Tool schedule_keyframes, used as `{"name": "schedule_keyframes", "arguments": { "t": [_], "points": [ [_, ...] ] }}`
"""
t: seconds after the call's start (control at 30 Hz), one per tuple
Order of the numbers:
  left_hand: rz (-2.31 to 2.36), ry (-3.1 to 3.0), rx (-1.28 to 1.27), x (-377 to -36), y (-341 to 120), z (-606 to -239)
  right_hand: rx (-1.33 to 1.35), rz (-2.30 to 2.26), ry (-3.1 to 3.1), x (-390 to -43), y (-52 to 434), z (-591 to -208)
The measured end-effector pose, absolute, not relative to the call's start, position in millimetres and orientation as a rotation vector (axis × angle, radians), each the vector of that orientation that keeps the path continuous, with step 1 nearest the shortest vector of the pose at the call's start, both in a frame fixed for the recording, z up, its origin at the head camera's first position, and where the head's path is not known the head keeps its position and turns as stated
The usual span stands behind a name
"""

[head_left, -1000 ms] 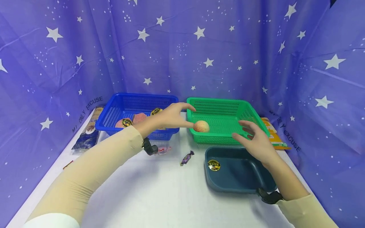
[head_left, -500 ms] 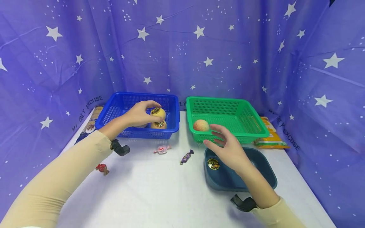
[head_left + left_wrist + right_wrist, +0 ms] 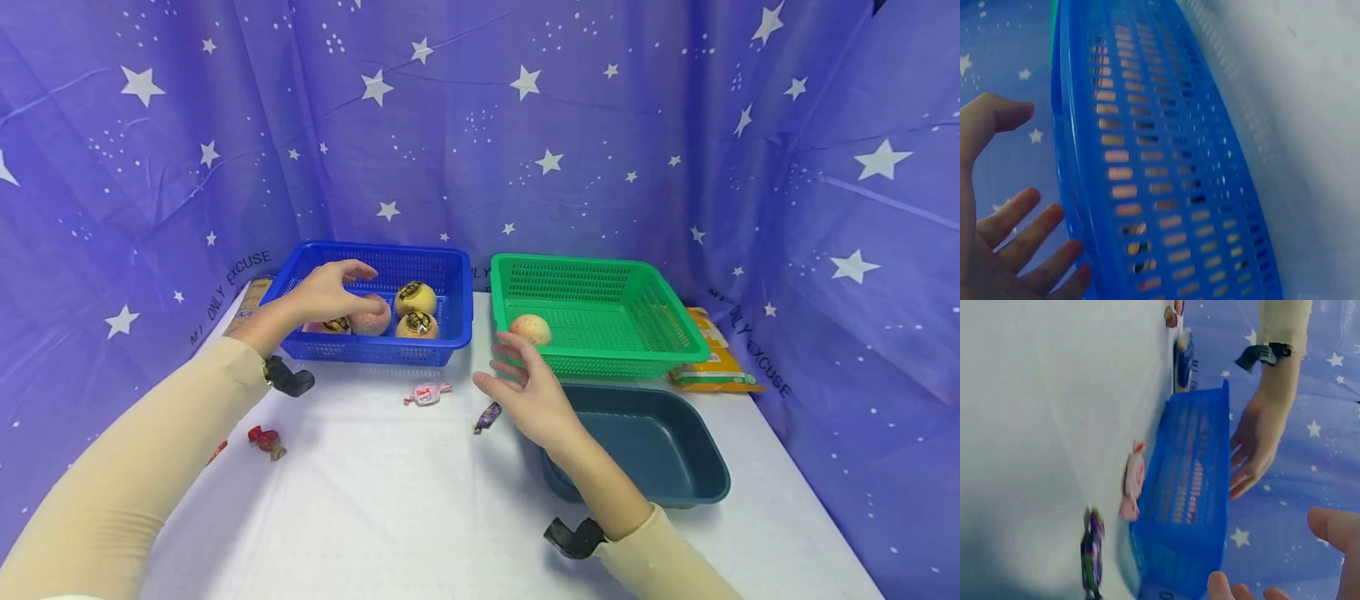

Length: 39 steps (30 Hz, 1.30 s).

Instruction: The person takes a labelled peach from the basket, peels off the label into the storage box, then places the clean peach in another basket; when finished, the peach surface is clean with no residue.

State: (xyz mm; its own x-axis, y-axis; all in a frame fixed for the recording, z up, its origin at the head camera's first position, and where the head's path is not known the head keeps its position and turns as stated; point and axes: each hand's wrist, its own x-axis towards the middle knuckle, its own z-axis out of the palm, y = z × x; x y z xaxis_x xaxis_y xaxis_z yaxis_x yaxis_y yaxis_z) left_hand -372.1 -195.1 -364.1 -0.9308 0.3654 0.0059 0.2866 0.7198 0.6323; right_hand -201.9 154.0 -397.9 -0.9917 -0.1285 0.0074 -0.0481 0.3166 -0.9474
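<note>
My left hand point(image 3: 330, 290) hovers over the left half of the blue basket point(image 3: 375, 350), fingers spread and relaxed, holding nothing; its thumb is near a pink peach point(image 3: 371, 319). Two yellow stickered fruits point(image 3: 415, 297) lie beside the peach. In the left wrist view the fingers point(image 3: 1029, 234) stand straight beside the basket wall point(image 3: 1160, 175). My right hand point(image 3: 525, 392) is open above the table, next to a purple candy point(image 3: 487, 415). One peach point(image 3: 530, 329) lies in the green basket point(image 3: 600, 367).
A dark teal tray point(image 3: 675, 483) sits in front of the green basket, under my right forearm. A pink candy point(image 3: 426, 393) and a red candy point(image 3: 266, 440) lie on the white table. A yellow packet point(image 3: 712, 362) lies at the right.
My left hand left the peach in the green basket, crossed to the blue basket and slid left off the yellow fruit. My right hand moved left from above the tray towards the purple candy.
</note>
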Motion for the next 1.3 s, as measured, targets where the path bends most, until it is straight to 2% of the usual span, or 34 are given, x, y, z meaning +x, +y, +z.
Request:
{"name": "schedule_keyframes", "arguments": {
  "t": [0.67, 1.0, 1.3],
  "points": [
    [0.693, 2.552, 0.352, -394.2, -227.7, -358.8, 0.137, -1.953, 2.426, -245.1, 104.9, -431.2],
    [0.762, 2.437, 0.236, -399.3, -240.9, -368.3, 0.272, -2.114, 2.439, -255.1, 84.5, -431.6],
    [0.831, 2.375, 0.205, -394.9, -246.4, -372.1, 0.279, -2.251, 2.401, -264.1, 70.3, -438.8]
  ]
}}
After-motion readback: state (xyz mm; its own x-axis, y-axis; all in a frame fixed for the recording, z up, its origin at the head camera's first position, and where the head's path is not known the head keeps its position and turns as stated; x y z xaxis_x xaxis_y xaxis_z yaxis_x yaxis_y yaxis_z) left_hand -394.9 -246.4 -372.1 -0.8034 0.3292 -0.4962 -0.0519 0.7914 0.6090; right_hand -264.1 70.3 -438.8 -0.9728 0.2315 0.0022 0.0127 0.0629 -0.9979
